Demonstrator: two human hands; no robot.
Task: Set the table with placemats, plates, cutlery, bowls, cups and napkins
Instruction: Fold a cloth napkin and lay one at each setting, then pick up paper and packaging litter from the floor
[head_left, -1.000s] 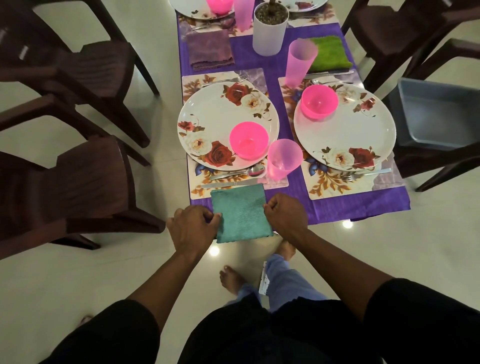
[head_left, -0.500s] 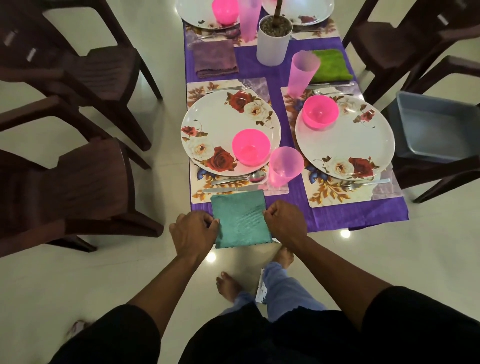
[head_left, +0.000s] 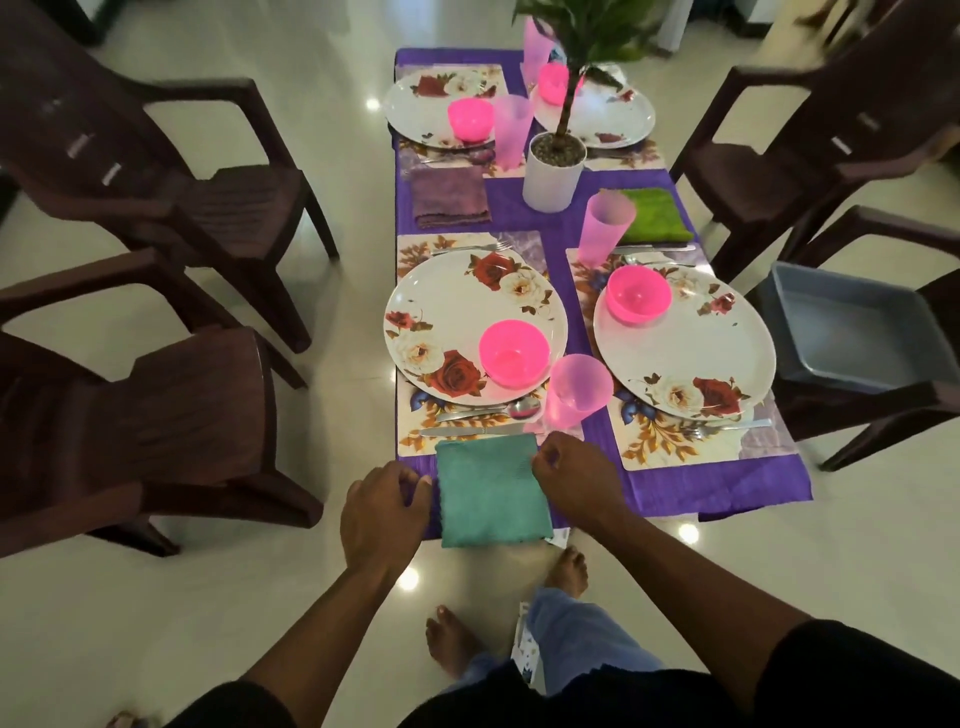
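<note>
Table (head_left: 727, 483): long and narrow, covered with a purple cloth, running away from the person.
Chairs (head_left: 171, 410): dark brown plastic, two on each long side, all pulled back from the table.
Grey tub (head_left: 852, 332): sits on the seat of the near right-hand chair.
Potted plant (head_left: 553, 174): white pot with pebbles, in the middle of the table.
Placemats (head_left: 670, 441): flowered, four in all, one under each plate.
Plates (head_left: 447, 306): white with red and cream roses, one at each of the four places.
Teal napkin (head_left: 491, 491): folded square at the near edge of the table, just below the near-left placemat, its near end past the table edge.
Other napkins: a purple one (head_left: 451, 200) and a green one (head_left: 655, 221) lie flat farther up.
Left hand (head_left: 382, 514): fingers curled, fingertips pinching the napkin's left edge.
Right hand (head_left: 574, 480): curled loosely, thumb and fingers gripping the napkin's upper right corner.
Cups (head_left: 576, 389): pale pink, see-through, one per place; the nearest stands just above the right hand.
Bowls (head_left: 513, 353): bright pink, one on each plate.
Cutlery (head_left: 483, 421): a spoon and a knife lie between the near-left plate and the teal napkin; a fork lies beyond that plate.
</note>
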